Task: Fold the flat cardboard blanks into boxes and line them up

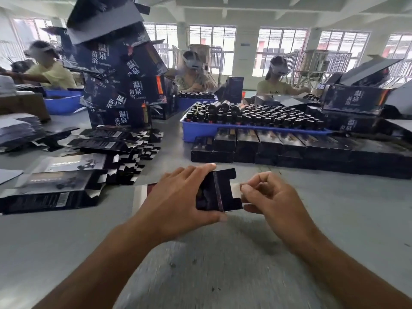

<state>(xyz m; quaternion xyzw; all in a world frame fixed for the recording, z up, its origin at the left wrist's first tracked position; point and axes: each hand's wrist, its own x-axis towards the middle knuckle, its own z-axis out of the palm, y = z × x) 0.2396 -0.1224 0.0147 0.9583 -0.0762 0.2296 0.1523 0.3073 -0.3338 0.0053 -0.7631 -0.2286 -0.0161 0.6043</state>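
Note:
My left hand (178, 197) grips a small dark cardboard box (214, 192) above the grey table, fingers over its top and thumb under it. The box's end is open, with a dark flap (231, 197) sticking out to the right. My right hand (267, 197) pinches a pale tab at that end with curled fingers. Flat dark blanks (100, 150) lie in loose piles to the left. A row of folded dark boxes (278, 148) stands lined up behind my hands.
A blue tray (200, 130) full of small dark bottles sits behind the row. A tall leaning stack of printed cartons (120, 85) rises at the back left, more cartons at the right (354, 101). Three people work across the table.

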